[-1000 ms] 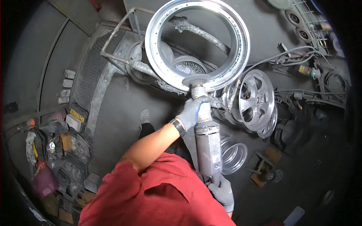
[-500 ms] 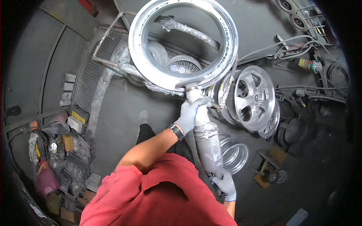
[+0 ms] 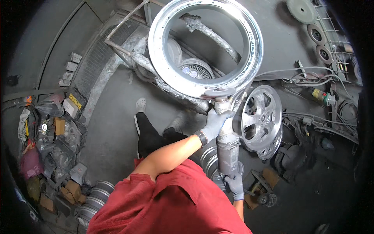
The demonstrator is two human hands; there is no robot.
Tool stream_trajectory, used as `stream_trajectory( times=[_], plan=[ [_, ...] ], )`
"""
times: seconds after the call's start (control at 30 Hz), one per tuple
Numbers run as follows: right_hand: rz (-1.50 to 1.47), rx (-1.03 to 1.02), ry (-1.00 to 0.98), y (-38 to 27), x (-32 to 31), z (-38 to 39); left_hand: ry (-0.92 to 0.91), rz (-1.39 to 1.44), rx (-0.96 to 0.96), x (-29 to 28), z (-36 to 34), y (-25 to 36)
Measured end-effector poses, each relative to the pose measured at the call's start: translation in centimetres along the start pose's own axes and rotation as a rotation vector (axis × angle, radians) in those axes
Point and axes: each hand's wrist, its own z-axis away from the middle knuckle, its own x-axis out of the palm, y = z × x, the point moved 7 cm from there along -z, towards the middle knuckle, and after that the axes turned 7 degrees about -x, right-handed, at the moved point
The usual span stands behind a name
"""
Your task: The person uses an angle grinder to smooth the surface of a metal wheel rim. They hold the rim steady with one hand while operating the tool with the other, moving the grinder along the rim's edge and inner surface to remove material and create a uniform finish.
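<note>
A large polished wheel rim ring (image 3: 156, 52) rests tilted on a dusty metal stand (image 3: 171, 91). Against its lower edge is the head of a long, dust-coated power grinder (image 3: 228, 156). My left hand (image 3: 215, 124), in a grey glove, wraps round the grinder's neck just below the rim. At the tool's rear end, my gloved right hand (image 3: 235, 186) grips the handle, its fingers partly hidden. The disc at the tool's head is mostly hidden under the rim, and I cannot tell whether it spins.
Spoked alloy wheels (image 3: 261, 117) lean just right of the grinder, with more rims (image 3: 210, 160) beneath it. Cables (image 3: 311, 72) and spare discs (image 3: 300, 11) lie at the far right. Boxes and bags (image 3: 60, 126) clutter the left, near stacked rims (image 3: 95, 199).
The view has shifted, so the rim and stand appear farther right. The grinder now stands straighter up and down in view, its head still at the rim's lower edge. Both hands keep their grip.
</note>
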Motion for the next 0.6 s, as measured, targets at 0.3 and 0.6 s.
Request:
stream_trajectory(
  times=[0.3,0.6],
  plan=[
    [-0.111,0.045,-0.061,2.4,13.5,0.2,0.024,-0.153,-0.05,-9.4,1.2,3.6],
    [-0.276,0.091,-0.136,-0.6,22.0,-1.2,0.114,-0.193,0.015,-13.9,1.8,10.6]
  ],
)
